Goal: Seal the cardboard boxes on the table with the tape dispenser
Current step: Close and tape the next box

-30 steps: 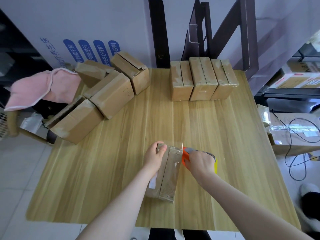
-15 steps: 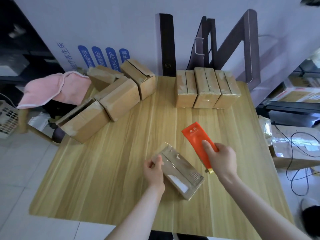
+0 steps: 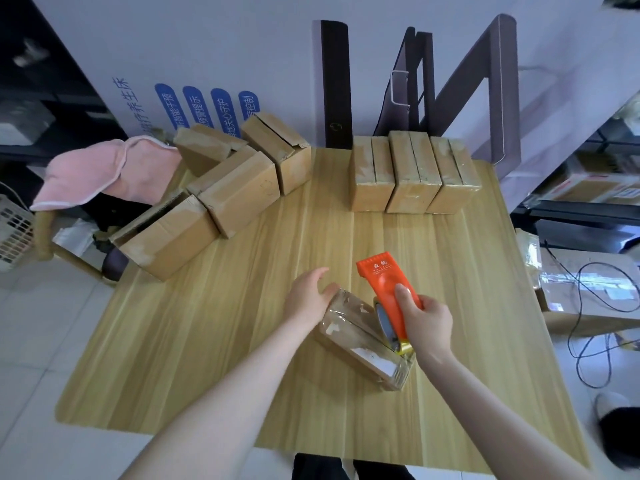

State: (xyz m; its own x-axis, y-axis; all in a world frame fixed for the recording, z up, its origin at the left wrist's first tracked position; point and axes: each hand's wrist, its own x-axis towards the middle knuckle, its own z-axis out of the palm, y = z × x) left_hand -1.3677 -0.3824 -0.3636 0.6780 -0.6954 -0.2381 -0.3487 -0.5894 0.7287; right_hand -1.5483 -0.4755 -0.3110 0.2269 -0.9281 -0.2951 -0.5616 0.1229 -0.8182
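A small cardboard box point(image 3: 360, 337), glossy with clear tape, lies at an angle on the wooden table point(image 3: 214, 334) near its front edge. My left hand point(image 3: 310, 294) rests against the box's far left end, fingers apart. My right hand point(image 3: 424, 322) grips an orange tape dispenser point(image 3: 386, 285) whose roll end sits over the box's right side. Three taped boxes point(image 3: 412, 174) stand in a row at the back. Several boxes with loose flaps point(image 3: 221, 199) are piled at the back left.
A pink cloth point(image 3: 104, 171) hangs over a chair left of the table. Dark metal frames point(image 3: 485, 84) lean on the wall behind. To the right, a large carton point(image 3: 588, 289) with black cables sits on the floor, beside shelving.
The box has been turned from lengthwise to diagonal. My right hand lifted the orange dispenser off it, then brought it back down over the box's right side. My left hand shifted to the far end.
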